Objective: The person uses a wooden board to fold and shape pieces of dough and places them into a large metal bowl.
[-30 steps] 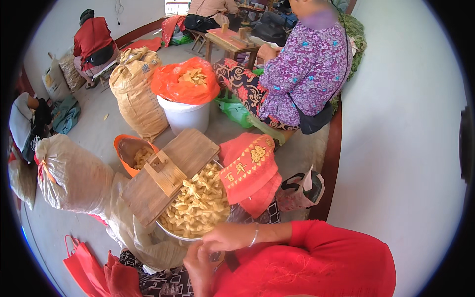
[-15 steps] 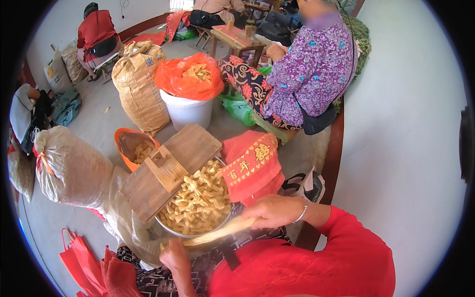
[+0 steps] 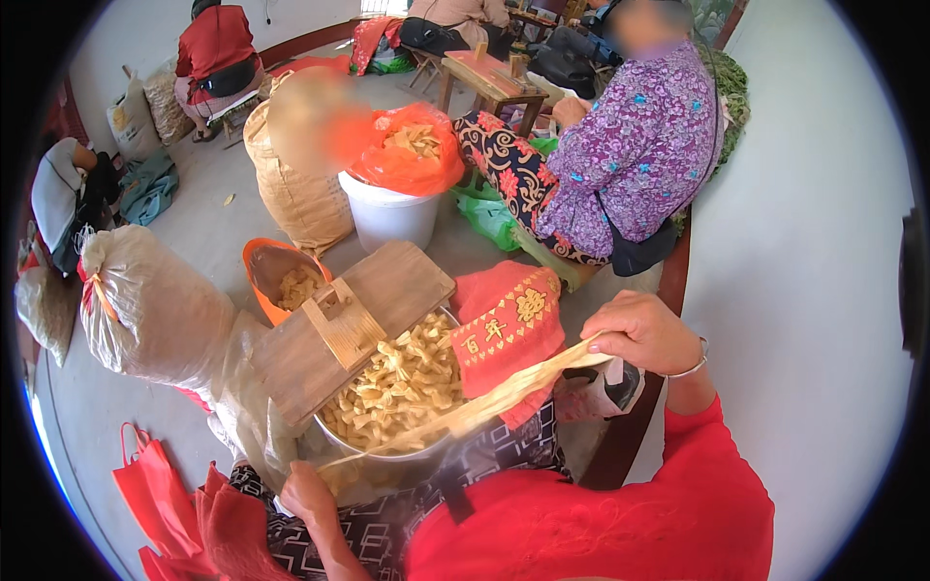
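Observation:
A long, flat, pale-yellow strip (image 3: 484,407) is stretched slantwise between my two hands, above my lap. My right hand (image 3: 644,334), raised at the right, pinches its upper, wider end. Low on the left, my left hand (image 3: 308,492) is closed at the strip's narrow lower end; its fingertips are partly hidden. Under and behind the strip stands a metal basin (image 3: 339,447) heaped with small yellow knotted pieces (image 3: 397,387). A wooden board (image 3: 402,281) with a wooden block (image 3: 341,327) fixed on it lies across the basin's far left rim.
A red towel (image 3: 509,329) lies right of the basin. Beyond stand an orange container (image 3: 262,266), a white bucket (image 3: 387,215) with a red bag, and a woven sack (image 3: 300,203). A tied sack (image 3: 155,310) is at left. A person in purple (image 3: 630,145) sits ahead, by the wall.
My right hand has moved up and to the right, drawing the strip out longer and steeper. My left hand has shifted slightly left. The whole view has shifted a little.

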Action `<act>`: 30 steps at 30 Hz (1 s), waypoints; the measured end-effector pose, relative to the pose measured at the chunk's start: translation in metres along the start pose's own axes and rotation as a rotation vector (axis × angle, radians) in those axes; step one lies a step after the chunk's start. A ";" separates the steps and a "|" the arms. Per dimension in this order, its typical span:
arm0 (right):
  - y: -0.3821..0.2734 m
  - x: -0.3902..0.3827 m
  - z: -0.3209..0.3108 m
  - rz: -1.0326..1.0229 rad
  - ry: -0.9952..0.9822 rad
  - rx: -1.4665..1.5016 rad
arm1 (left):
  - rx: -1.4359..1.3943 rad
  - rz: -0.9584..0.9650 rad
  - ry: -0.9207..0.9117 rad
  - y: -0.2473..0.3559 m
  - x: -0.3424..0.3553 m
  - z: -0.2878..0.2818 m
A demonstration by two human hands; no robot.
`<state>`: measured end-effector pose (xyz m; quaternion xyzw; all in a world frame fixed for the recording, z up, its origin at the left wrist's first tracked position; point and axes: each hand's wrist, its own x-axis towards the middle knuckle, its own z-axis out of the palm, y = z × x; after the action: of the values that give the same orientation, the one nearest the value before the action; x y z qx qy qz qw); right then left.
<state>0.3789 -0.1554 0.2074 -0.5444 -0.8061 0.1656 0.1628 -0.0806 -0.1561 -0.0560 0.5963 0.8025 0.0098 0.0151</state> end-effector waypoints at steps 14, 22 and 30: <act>-0.014 0.007 0.134 0.342 -0.039 0.667 | -1.203 0.765 0.086 0.094 -0.056 -0.131; -0.031 0.009 0.168 0.492 -0.206 0.935 | -1.839 1.225 0.285 0.179 -0.092 -0.212; -0.044 0.005 0.177 0.418 -0.155 0.923 | -1.650 1.105 0.386 0.142 -0.095 -0.196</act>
<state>0.2629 -0.1825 0.0694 -0.5516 -0.5326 0.5731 0.2892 0.0753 -0.2060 0.1461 0.6760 0.1452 0.6635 0.2860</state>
